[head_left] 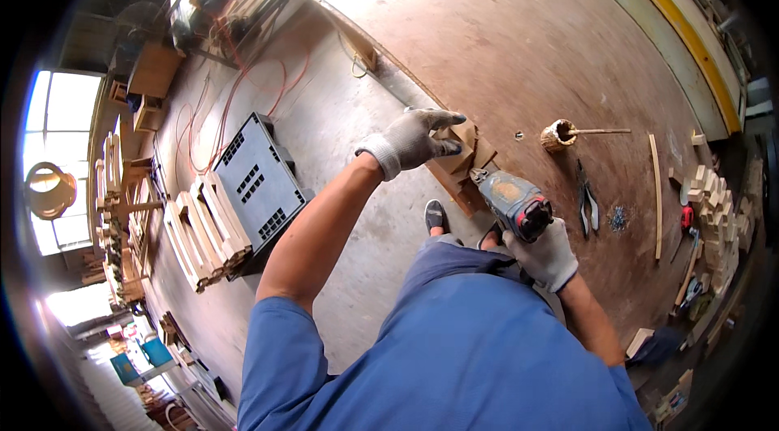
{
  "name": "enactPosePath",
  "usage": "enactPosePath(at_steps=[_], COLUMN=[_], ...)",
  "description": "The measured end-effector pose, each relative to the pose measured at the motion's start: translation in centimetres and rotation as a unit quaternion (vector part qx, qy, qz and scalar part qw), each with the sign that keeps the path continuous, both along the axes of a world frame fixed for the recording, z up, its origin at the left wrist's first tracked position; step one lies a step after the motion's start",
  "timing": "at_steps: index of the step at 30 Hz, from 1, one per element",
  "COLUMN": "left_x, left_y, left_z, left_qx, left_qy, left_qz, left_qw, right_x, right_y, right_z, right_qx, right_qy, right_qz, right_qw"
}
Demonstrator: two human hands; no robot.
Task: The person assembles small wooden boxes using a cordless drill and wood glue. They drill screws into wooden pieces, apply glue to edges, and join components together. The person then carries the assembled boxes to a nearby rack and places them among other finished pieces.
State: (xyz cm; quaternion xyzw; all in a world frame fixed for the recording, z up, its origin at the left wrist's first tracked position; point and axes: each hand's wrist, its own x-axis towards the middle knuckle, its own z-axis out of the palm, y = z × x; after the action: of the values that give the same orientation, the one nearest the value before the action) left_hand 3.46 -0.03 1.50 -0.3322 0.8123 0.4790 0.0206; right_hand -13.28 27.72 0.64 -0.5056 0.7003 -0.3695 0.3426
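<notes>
Centrally in the frame, the drill (515, 194) points up and to the left, its nose at the wood block (462, 157), which sits on the near edge of the brown worktop (560, 49). The right grip (545, 256), in a pale glove, is closed round the rear of the drill, just right of the lower centre. The left grip (412, 141), gloved too, is part open beside the block, index finger and thumb apart; whether it presses on the wood, I cannot tell.

Right of the drill stands a crusted pot (558, 136) with a stick (604, 131) leaning out toward the right. Below it lie pliers (589, 202), handles apart, and just beside them a small heap of fasteners (618, 218). A thin strip (656, 197) lies lengthwise further right, and past it, near the right rim, are stacked blocks (714, 208) and a small red tool (687, 217).

On the left of the frame, a dark panel (258, 179) rests above the grey floor (357, 240), with pale slats (207, 228) against its lower left side. Red hoses (231, 110) loop across the upper left.
</notes>
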Motion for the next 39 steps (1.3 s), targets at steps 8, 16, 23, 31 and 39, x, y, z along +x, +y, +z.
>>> enactPosePath(at_steps=[8, 16, 23, 31, 39], left_x=[0.1, 0.2, 0.0, -0.1, 0.0], left_y=[-0.7, -0.6, -0.6, -0.6, -0.6], left_z=[-0.7, -1.1, -0.4, -0.5, -0.6], left_qx=[0.016, 0.009, 0.015, 0.021, 0.016], left_qy=[-0.029, -0.024, -0.034, -0.03, -0.031], left_qz=[-0.014, -0.01, -0.01, -0.009, -0.01], left_qw=[0.999, 1.0, 0.999, 0.999, 0.999], right_x=[-0.5, -0.5, -0.6, -0.7, -0.5], right_y=[0.1, -0.6, -0.6, -0.5, -0.6], right_z=[-2.1, -1.1, -1.2, -1.3, -1.2], right_qx=[0.018, 0.024, 0.018, 0.016, 0.014], right_qy=[-0.023, -0.044, -0.02, -0.007, -0.011], right_qz=[-0.019, -0.028, -0.019, -0.013, -0.018], right_qw=[0.999, 0.998, 0.999, 1.0, 1.0])
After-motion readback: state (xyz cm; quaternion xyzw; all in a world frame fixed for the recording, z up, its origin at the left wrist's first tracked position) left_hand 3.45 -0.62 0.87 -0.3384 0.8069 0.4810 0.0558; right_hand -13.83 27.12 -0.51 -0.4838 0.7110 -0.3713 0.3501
